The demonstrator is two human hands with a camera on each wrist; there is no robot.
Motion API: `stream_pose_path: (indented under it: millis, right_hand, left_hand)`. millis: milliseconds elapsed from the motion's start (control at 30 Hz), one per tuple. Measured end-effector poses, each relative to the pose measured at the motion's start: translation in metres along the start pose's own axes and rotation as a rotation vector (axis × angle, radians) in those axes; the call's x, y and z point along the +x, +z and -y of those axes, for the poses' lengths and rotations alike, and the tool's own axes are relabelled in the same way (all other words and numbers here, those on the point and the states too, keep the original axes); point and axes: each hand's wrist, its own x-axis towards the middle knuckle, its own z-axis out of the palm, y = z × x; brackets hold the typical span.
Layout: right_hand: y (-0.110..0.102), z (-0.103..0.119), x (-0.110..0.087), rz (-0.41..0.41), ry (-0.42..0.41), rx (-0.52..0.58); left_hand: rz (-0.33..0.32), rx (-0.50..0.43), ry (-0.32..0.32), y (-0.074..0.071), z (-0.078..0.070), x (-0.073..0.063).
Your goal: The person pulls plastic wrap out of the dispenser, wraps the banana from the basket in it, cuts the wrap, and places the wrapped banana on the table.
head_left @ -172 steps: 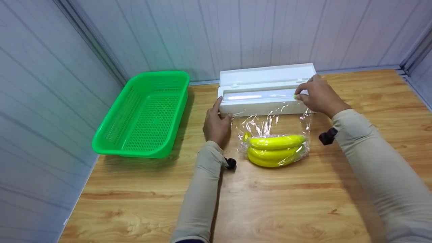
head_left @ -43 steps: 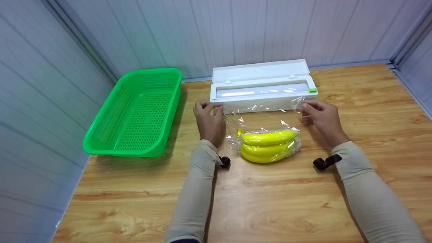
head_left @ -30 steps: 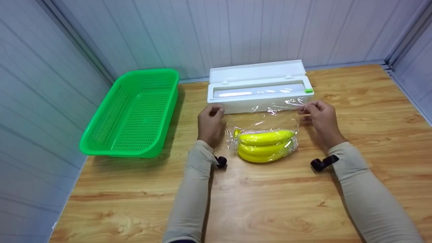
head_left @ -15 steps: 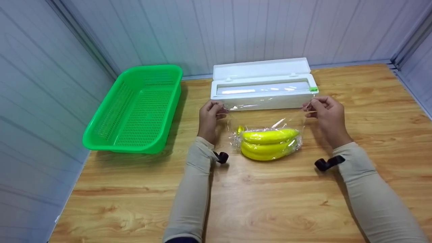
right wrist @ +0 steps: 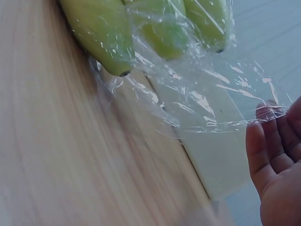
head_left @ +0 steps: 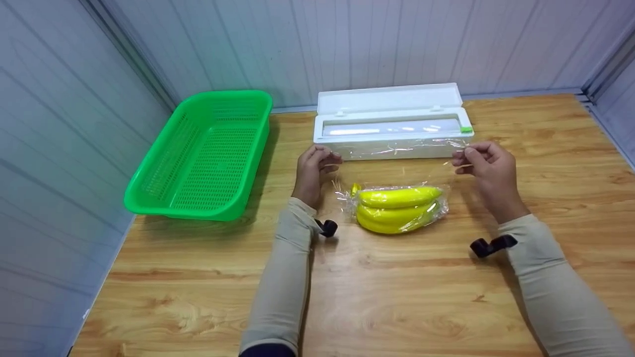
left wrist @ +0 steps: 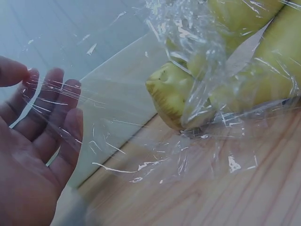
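Observation:
A bunch of yellow bananas lies on the table, wrapped in clear cling film whose loose end stretches back toward the dispenser. My left hand pinches one corner of that film between thumb and forefinger, as the left wrist view shows. At the opposite corner, my right hand pinches the film the same way. The film hangs between both hands, above the table and just in front of the white dispenser box. In the left wrist view the banana stem shows under crumpled film.
The dispenser's lid stands raised against the back wall, a film roll lies inside, and a green slider sits at its right end. A green plastic basket stands to the left.
The right hand has left the slider, which now sits at the dispenser's right end. Both hands have taken the film's corners, and recently the right hand has moved slightly outward.

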Motion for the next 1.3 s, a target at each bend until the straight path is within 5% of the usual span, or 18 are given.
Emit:
stream_pose_path:
  millis: [433, 1300]
  right_hand:
    - [0.007, 0.016, -0.014, 0.059, -0.042, 0.006]
    - [0.020, 0.042, -0.025, 0.253, -0.048, -0.085]
  left_hand:
    - [-0.086, -0.018, -0.065, -0.003, 0.004, 0.004]
    - [-0.141, 0.124, -0.025, 0.000, 0.009, 0.006]
